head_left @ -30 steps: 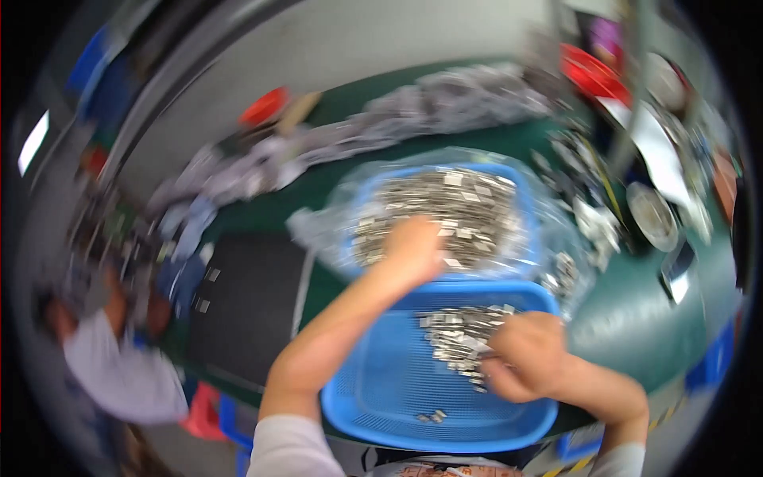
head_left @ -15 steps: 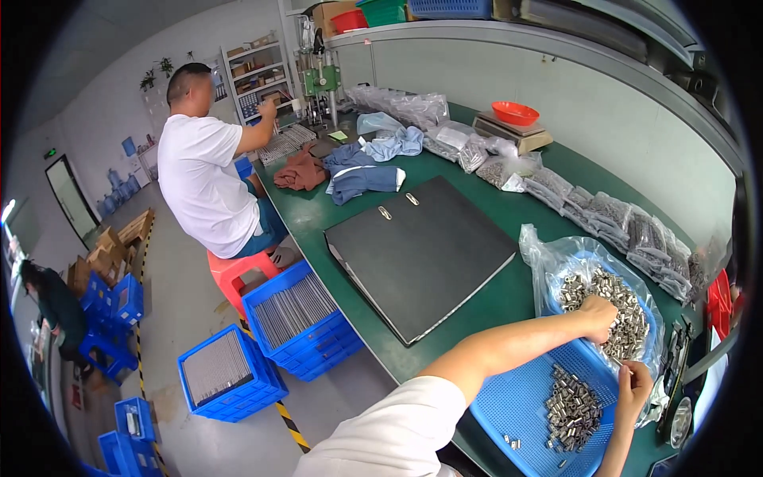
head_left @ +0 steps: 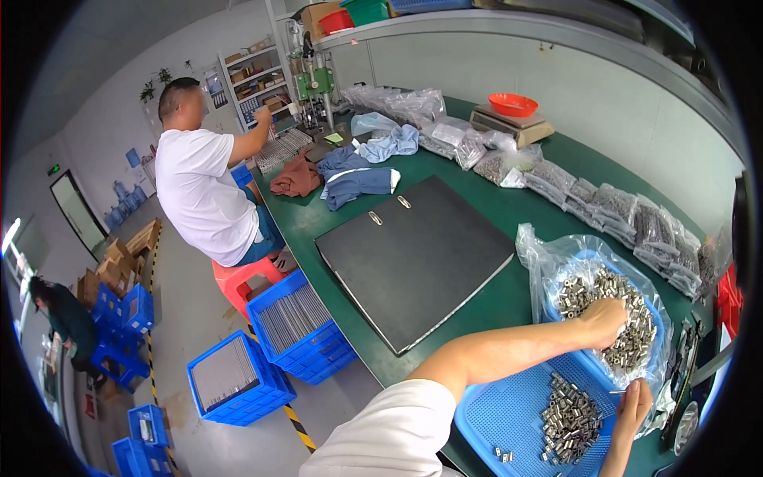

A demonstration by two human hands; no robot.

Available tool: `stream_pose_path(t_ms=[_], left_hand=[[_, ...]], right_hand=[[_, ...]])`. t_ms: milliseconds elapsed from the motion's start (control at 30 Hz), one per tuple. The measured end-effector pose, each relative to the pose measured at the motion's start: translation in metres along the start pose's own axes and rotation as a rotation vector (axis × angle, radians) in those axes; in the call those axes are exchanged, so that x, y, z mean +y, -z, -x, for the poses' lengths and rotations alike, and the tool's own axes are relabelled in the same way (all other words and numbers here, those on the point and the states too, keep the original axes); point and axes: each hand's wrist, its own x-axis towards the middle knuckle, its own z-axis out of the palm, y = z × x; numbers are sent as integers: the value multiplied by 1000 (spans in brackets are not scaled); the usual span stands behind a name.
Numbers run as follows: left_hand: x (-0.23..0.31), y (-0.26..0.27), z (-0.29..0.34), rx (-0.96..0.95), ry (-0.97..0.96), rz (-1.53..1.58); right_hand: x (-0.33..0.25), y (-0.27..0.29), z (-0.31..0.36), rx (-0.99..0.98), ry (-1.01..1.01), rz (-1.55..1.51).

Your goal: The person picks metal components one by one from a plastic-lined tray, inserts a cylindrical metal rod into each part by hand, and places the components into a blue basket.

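My left hand [head_left: 602, 323] is down among small shiny metal parts [head_left: 636, 342] in the clear plastic bag [head_left: 539, 258] that lines the farther blue basket. Its fingers are curled, and what they pinch is hidden. Over the right rim of the nearer blue basket [head_left: 494, 401], my right hand [head_left: 633, 407] is closed with a thin metal pin [head_left: 617, 392] sticking out between thumb and fingers. A heap of similar metal parts [head_left: 571, 417] lies in this nearer basket, with a few loose ones [head_left: 504, 455] apart from it.
A black binder [head_left: 417, 258] lies left of the baskets. Bagged parts [head_left: 612, 208] line the back, near a scale with a red bowl [head_left: 513, 104]. Hand tools [head_left: 685, 358] lie at right. A co-worker [head_left: 203, 183] sits far left beside blue crates [head_left: 290, 318].
My left hand has shifted slightly within the bagged parts. The right hand has moved a little down, away from the left. The whole view has tilted slightly.
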Motion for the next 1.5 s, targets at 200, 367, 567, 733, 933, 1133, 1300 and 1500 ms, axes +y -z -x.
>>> stream_pose_path(t_ms=[200,367,567,733,933,1133,1300,1500], left_hand=[[1,29,-1,-273,202,636],[9,29,1,-362,242,806],[47,26,13,-359,336,1019],[51,28,26,-435,249,1129],[53,31,30,-420,267,1182],[53,32,33,-363,245,1095],[55,34,32,-420,178,1049],[60,30,34,-365,188,1067]], right_hand=[[-33,-10,3,163,-159,-114],[-42,-13,-14,163,75,88],[-37,3,1,295,228,82],[-42,1,0,261,322,53],[-42,0,0,251,351,87],[-43,-1,1,244,415,231],[-48,6,6,163,381,255],[-44,1,9,193,330,213]])
